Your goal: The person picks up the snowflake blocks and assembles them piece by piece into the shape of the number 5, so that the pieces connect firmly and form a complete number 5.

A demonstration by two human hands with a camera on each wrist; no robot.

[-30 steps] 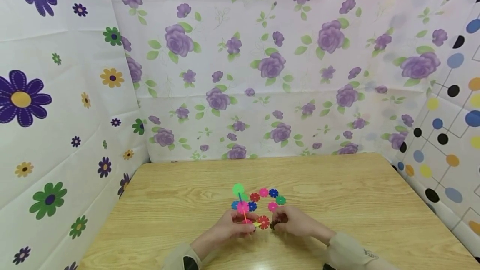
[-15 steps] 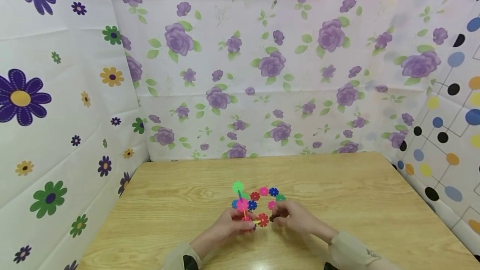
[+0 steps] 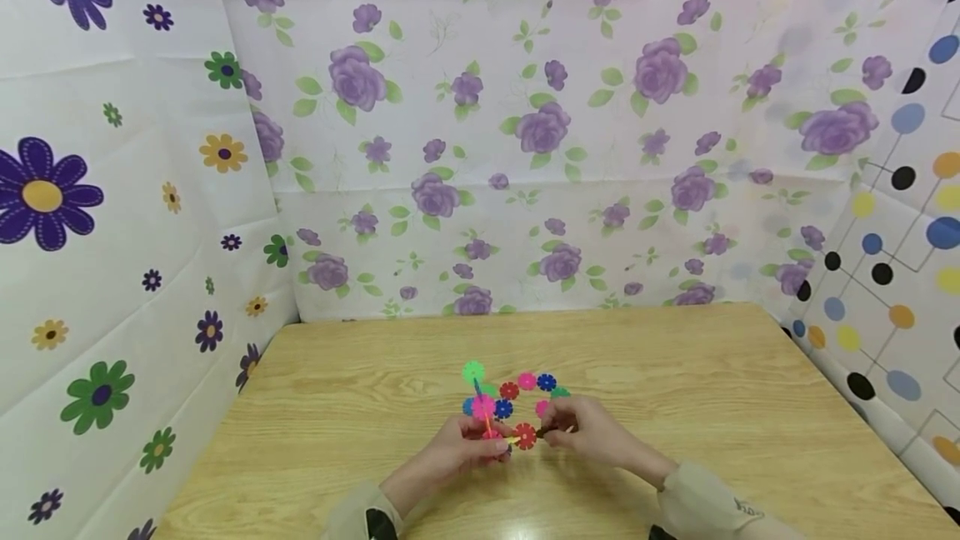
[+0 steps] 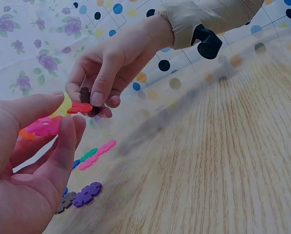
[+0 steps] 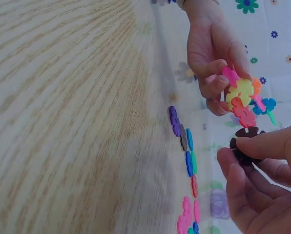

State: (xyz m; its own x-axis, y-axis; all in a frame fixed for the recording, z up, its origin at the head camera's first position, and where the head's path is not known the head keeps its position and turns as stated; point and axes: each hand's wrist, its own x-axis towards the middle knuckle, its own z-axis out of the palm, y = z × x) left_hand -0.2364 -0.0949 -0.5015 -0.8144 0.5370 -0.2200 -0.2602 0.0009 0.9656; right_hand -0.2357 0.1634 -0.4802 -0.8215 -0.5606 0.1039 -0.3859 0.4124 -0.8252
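Observation:
My left hand (image 3: 459, 443) pinches a joined chain of notched plastic snowflake discs between thumb and fingers. In the right wrist view a yellow disc (image 5: 241, 92) sits at its fingertips, with a red disc (image 5: 244, 114) slotted on and pointing toward the other hand. A pink disc (image 3: 483, 407) and a light green disc (image 3: 473, 372) stand higher up the chain. My right hand (image 3: 588, 430) pinches a dark brown snowflake disc (image 5: 247, 131) against the red disc's edge. Whether the two are slotted together I cannot tell.
Loose discs lie on the wooden table (image 3: 360, 373) beyond the hands, among them a purple disc (image 5: 174, 121), a grey-brown disc (image 5: 183, 137) and a dark blue disc (image 3: 547, 382). Flowered cloth (image 3: 465, 148) hangs behind the table.
Both hands have risen slightly. The dark brown disc has turned more edge-on and come closer to the red disc. My left hand keeps its hold on the chain.

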